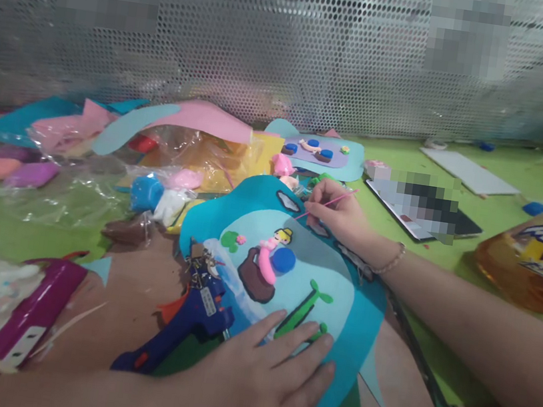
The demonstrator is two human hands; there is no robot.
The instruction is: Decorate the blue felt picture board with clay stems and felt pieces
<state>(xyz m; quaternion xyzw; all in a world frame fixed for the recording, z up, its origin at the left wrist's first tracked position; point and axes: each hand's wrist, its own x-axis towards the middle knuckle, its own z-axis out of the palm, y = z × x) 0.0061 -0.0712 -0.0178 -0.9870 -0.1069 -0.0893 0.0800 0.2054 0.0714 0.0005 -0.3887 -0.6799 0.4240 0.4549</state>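
Observation:
A blue foam sheet (362, 331) lies in front of me with a pale blue shape (334, 259) on top. On it sit a clay figure (270, 257) in pink with yellow hair, a brown shape, a blue disc (282, 259) and a green stem (297, 311). My left hand (273, 372) rests on the lower part of the sheet, fingers spread. My right hand (334, 209) pinches a thin pink stick (332, 201), its lower tip near the sheet's upper edge, beside a dark-outlined white patch (289, 201).
A blue hot glue gun (184, 319) lies left of the sheet. Behind are bagged coloured clay (146, 193), foam pieces (202, 118) and a second clay picture (319, 155). A tablet (419, 211) and an amber bottle (536, 261) stand to the right. A purple-edged pouch (34, 311) is at left.

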